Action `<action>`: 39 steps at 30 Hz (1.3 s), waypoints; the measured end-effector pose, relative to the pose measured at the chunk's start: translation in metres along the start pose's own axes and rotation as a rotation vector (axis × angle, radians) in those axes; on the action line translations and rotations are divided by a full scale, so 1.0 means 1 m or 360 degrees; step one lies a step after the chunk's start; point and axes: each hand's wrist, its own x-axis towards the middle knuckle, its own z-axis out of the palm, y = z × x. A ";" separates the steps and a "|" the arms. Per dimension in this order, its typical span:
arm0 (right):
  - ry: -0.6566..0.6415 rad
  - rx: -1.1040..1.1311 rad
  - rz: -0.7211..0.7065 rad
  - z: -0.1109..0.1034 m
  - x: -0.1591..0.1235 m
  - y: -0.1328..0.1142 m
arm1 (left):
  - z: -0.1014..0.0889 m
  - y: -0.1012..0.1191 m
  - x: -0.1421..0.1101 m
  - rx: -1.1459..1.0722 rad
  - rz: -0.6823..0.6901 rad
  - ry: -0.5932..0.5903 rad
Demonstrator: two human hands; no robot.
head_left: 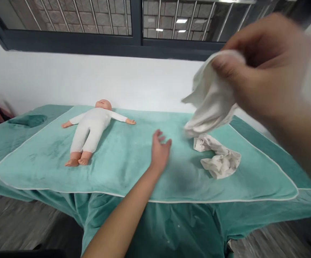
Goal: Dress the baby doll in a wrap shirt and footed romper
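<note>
— Held up, right?
— One white cloth [211,96], hanging, pinched in right hand [268,64]. Beneath, on green mat [128,161]: crumpled pale fabric [222,163].
— Middle and left?
— Left hand [161,150], fingers half-curled; one doll [92,125], white-suited, face-up, head toward far edge.

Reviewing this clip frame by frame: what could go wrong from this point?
The right hand pinches the white cloth at its top and the rest hangs loose, so it could slip or fold over itself. If lowered straight down, it might land on the crumpled patterned cloth and tangle with it. The green mat looks soft and unpinned, so the left hand could ruck it up if it drags across.
</note>
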 end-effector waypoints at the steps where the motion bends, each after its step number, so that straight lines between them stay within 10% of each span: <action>1: -0.0045 -0.0032 -0.0142 0.014 -0.008 0.001 | -0.020 0.003 -0.003 0.0081 0.0189 0.0190; 5: -0.0405 -0.0033 -0.0387 0.077 -0.037 0.009 | -0.079 0.028 -0.018 0.0381 0.0679 0.0189; 9: -0.0615 0.0128 -0.0208 0.123 -0.051 0.003 | -0.104 0.044 -0.031 0.0530 0.0478 -0.0264; 13: -0.0743 0.0154 -0.0042 0.147 -0.065 0.017 | -0.124 0.039 -0.033 0.0625 0.0334 -0.0115; 22: -0.0939 -0.0861 0.0500 0.141 -0.182 0.223 | -0.167 0.039 -0.031 0.0549 0.0105 -0.0085; 25: -0.0897 -0.0995 0.0541 0.118 -0.195 0.248 | -0.175 0.039 -0.030 0.0312 0.0022 -0.0177; 29: -0.0873 -0.0531 0.0824 0.114 -0.175 0.193 | -0.170 0.045 -0.027 0.0110 -0.0040 -0.0311; 34: -0.1076 0.0639 0.0443 0.143 -0.128 0.086 | -0.148 0.074 -0.027 0.0129 0.0049 -0.0609; 39: -0.0915 0.0415 0.0370 0.149 -0.094 0.054 | -0.152 0.108 -0.032 0.0625 0.0291 -0.0529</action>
